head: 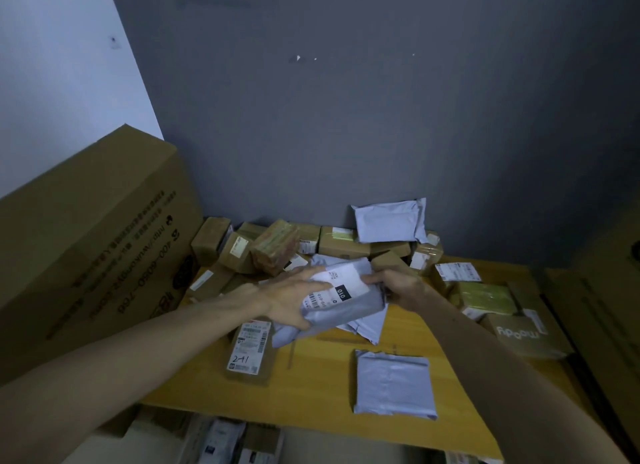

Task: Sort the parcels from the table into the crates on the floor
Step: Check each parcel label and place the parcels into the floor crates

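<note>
1. At the centre of the frame, both hands hold one grey plastic mailer (346,304) lifted just above the yellow table (322,387).
2. The left hand (291,300) wraps the mailer's left end, fingers curled over the top and thumb beneath.
3. The right hand (398,285) grips the right end, fingers curled round its edge.
4. The white label (337,283), marked "010", faces up.
5. A brown box (251,351) with "241" handwritten lies lower left of the mailer.
6. A flat grey bag (394,384) lies lower right.
7. Brown parcels (277,247) pile along the far wall.
8. A large carton (90,248) fills the left side.
</note>
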